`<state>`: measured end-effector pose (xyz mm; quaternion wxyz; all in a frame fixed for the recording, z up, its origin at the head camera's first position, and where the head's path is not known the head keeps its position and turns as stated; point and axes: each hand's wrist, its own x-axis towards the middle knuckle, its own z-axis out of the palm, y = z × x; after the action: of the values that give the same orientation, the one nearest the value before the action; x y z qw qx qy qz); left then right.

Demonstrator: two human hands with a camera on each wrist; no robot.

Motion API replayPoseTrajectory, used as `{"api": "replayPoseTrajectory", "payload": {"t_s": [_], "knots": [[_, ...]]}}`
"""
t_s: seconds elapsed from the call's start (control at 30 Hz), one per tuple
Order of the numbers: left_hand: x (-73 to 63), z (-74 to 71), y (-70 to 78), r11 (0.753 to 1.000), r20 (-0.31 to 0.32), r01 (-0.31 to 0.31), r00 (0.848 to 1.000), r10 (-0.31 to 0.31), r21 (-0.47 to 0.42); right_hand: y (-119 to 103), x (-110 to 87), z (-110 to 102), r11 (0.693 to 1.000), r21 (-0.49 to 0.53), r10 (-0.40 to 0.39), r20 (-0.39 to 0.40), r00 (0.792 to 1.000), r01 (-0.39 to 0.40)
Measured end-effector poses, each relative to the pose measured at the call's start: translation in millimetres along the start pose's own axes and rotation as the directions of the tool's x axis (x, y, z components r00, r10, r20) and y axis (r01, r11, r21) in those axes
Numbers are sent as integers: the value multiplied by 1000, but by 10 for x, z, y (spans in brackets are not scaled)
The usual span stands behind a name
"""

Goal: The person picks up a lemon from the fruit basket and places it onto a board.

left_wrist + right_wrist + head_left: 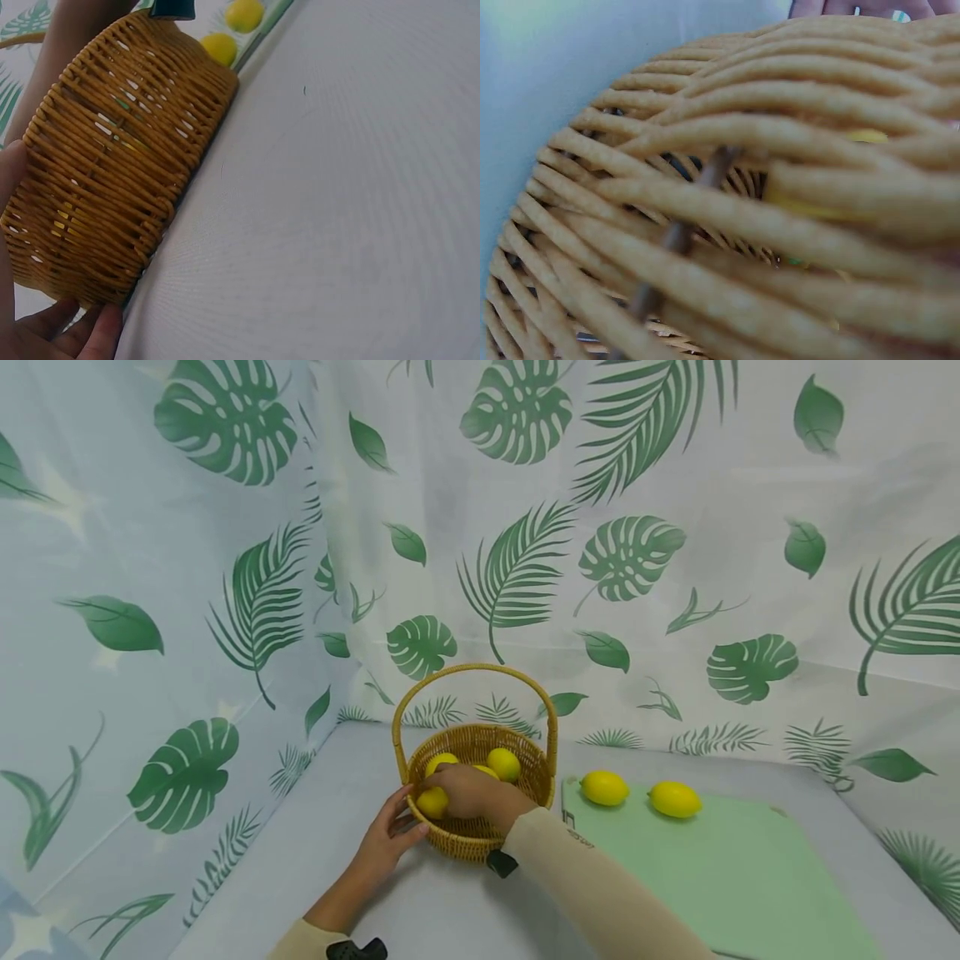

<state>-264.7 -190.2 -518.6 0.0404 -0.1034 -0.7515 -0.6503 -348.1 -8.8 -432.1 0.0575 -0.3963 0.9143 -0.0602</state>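
Observation:
A brown wicker basket (459, 847) with a tall arched handle stands on the table, lemons inside it. My left hand (381, 845) holds the basket's left side, thumb toward the front and fingers along the wall. Inside the basket, my right hand (471, 792) grips a lemon (432, 803) near the left rim; the hand hides part of the fruit. Other lemons (504, 764) lie behind that hand. The left wrist view has the woven wall (112, 157) close up, with fingertips (105, 334) against it. Only weave (705, 202) fills most of the right wrist view.
Right of the basket lies a pale green cutting board (720, 877). Two lemons, one nearer the basket (604, 787) and another farther right (675, 799), rest at its far edge. A leaf-printed curtain (510, 577) hangs behind and to the left of the table.

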Motion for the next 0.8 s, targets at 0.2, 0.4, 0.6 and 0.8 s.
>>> {"api": "replayPoseTrajectory", "payload": {"t_s": [0.2,0.4,0.6,0.8], "knots": [[16,-21,18,999,5,-9,1000,9,33,6,-56,-40,1000,28,9,-22,1000,-8],[-25,-14,7,999,-8,6,1000,-6,34,52,-141,7,993,119,18,-40,999,-13],[-21,0,-20,1000,-2,-1,1000,1,23,90,-229,0,984,173,50,-65,997,-38],[-10,14,-17,1000,2,-8,1000,8,10,119,-318,-44,977,201,92,-66,994,-78]]}}
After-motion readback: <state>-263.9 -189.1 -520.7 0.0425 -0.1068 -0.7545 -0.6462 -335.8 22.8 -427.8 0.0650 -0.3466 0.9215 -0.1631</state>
